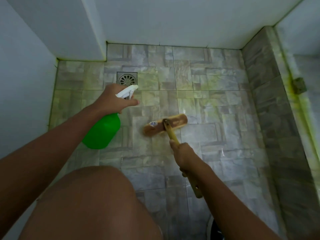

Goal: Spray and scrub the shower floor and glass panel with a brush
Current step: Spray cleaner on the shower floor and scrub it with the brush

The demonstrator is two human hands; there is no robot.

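My left hand (115,98) grips the neck of a green spray bottle (102,131) with a white trigger head, held above the tiled shower floor (199,80) with its nozzle pointing toward the drain. My right hand (184,155) grips the yellow wooden handle of a scrub brush (165,125). The brush head lies flat on the floor tiles in the middle of the stall, and the handle's end sticks out behind my wrist. The glass panel (310,54) runs along the right side above a tiled curb.
A square metal drain (127,78) sits in the floor at the back left. White walls (164,19) close the back and left. A raised tiled curb (270,104) with greenish stains and a metal hinge (299,85) borders the right. My knee (90,205) fills the lower left.
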